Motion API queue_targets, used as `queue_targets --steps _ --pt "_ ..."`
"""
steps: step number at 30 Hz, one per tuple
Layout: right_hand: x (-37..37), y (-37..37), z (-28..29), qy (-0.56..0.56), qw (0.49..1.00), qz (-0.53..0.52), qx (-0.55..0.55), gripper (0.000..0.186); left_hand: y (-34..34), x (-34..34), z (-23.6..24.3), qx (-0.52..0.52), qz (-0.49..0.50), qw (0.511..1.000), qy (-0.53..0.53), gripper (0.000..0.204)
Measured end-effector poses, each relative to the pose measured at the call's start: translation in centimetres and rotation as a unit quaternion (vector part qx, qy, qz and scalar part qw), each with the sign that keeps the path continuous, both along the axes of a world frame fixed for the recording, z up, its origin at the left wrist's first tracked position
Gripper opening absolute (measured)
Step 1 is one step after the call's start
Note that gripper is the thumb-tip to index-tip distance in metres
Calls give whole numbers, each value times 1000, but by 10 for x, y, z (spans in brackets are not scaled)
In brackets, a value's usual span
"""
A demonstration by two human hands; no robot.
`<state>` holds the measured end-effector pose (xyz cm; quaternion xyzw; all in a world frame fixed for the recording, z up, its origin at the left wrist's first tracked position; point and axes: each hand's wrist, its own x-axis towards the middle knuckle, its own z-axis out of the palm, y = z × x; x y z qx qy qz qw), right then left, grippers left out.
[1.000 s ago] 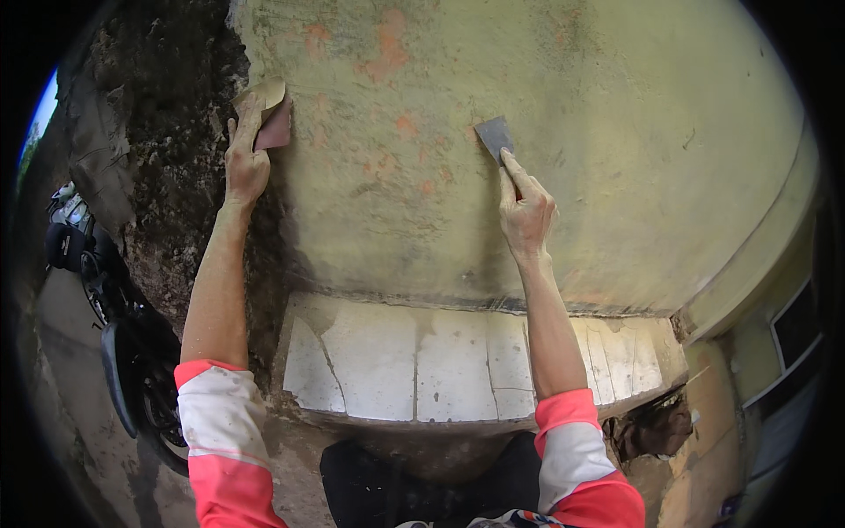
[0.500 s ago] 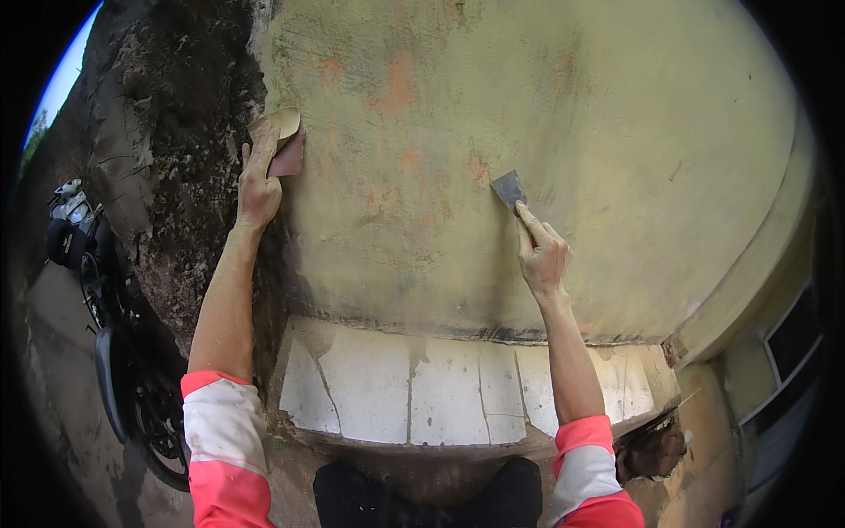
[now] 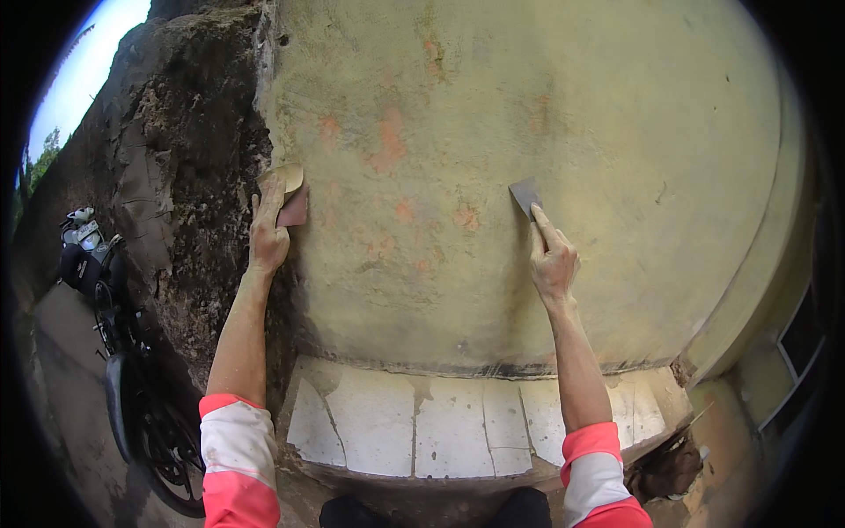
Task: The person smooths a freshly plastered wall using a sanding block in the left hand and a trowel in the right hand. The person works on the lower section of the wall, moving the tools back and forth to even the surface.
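At the left edge of the yellow-green wall [image 3: 440, 290], my left hand [image 3: 268, 239] holds a folded sheet of sandpaper [image 3: 294, 208], tan on one face and dull pink on the other. Its fingers press the sheet to the wall beside the rough dark wall. Farther right, my right hand [image 3: 554, 264] is closed round a putty knife [image 3: 526, 194], its grey blade angled up and left at the wall. The handle is hidden in my fingers. Orange patches [image 3: 390, 141] show through worn paint between the two hands.
Below the wall runs a ledge of cracked white tiles [image 3: 370, 421]. A rough dark wall [image 3: 189, 167] adjoins on the left, with a black motorcycle [image 3: 132, 387] parked beside it. At lower right lies a brown object [image 3: 669, 466] I cannot make out.
The view has tilted up, so wall, ledge and hands sit lower in the picture. The putty knife has shifted slightly right, away from an orange patch. Both hands keep their holds.
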<state>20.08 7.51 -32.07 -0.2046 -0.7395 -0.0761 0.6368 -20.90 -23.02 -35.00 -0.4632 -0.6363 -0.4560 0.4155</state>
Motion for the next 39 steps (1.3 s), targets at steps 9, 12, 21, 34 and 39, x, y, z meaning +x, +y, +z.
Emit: queue_targets --steps 9,12,21,34,39 --pt "-19 -55 128 -99 990 -99 -11 34 -2 0 -6 -8 -5 1000 -12 86" --pt "-19 -46 123 -71 993 -95 -1 34 2 -2 -3 -10 -12 1000 -10 86" --pt "-27 -47 133 -57 993 -101 -2 34 3 -2 -3 -12 -10 1000 -8 83" --pt "-34 -57 153 -65 993 -101 -8 35 1 -1 -8 -8 -19 1000 -8 85" --pt "-31 -53 136 -65 994 -83 -25 34 2 -7 -5 -6 -22 1000 -8 86"
